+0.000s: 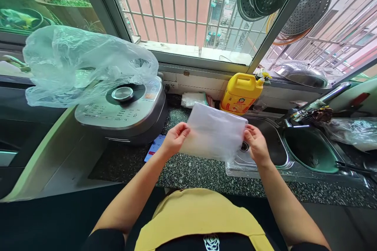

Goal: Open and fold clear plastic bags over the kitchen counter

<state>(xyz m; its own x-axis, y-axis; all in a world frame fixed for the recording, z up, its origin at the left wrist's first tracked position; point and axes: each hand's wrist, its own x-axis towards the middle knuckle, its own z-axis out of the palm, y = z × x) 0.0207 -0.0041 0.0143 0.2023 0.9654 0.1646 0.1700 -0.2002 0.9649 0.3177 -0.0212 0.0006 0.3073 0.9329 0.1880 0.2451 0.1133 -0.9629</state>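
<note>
Holding a flat translucent plastic bag stretched between them, the left hand and the right hand are each pinching one side edge of it, fingers closed on the film. The bag is hanging in the air above the speckled countertop and the near edge of the steel sink — not resting on either. Just beyond its top edge a yellow detergent jug is standing by the window ledge, with a small stack of folded bags beside it. To the left a rice cooker is sitting on the counter, and a large crumpled clear bag is lying partly over its lid. A green basin is sitting in the right-hand sink bowl, under the faucet.
</note>
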